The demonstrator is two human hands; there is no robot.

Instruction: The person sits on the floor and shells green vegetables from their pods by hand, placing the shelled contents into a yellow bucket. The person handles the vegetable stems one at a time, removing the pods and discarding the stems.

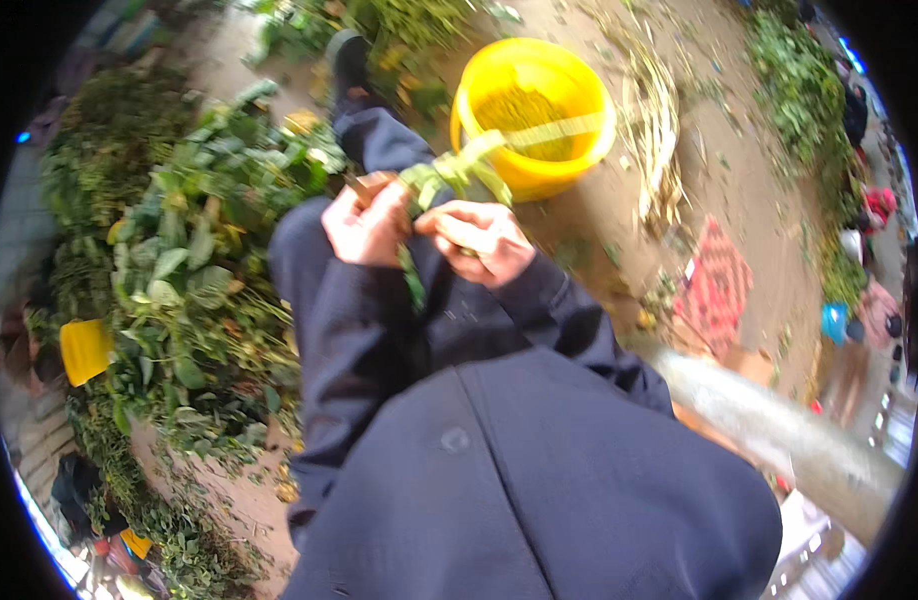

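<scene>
A plant stalk with green, bean-like pods (pixel 455 174) is held over my lap, blurred by motion. My left hand (pixel 369 219) grips its stem, and a brown end of the stem sticks out past the fingers. Bent fingers of my right hand (pixel 483 238) close on the lower side of the pods, close to the left fingertips; exactly what they pinch is hard to tell. Some leafy green hangs below, between my forearms. Just beyond the hands stands a yellow plastic bucket (pixel 470 97), with a heap of green pods (pixel 520 120) inside.
Leafy uprooted plants (pixel 196 277) are piled at my left. Bare stripped stalks (pixel 654 127) lie right of the bucket, near a red patterned cloth or sack (pixel 718 285). A pale pole-like bar (pixel 774 412) runs beside my right elbow. Other people sit at the far right.
</scene>
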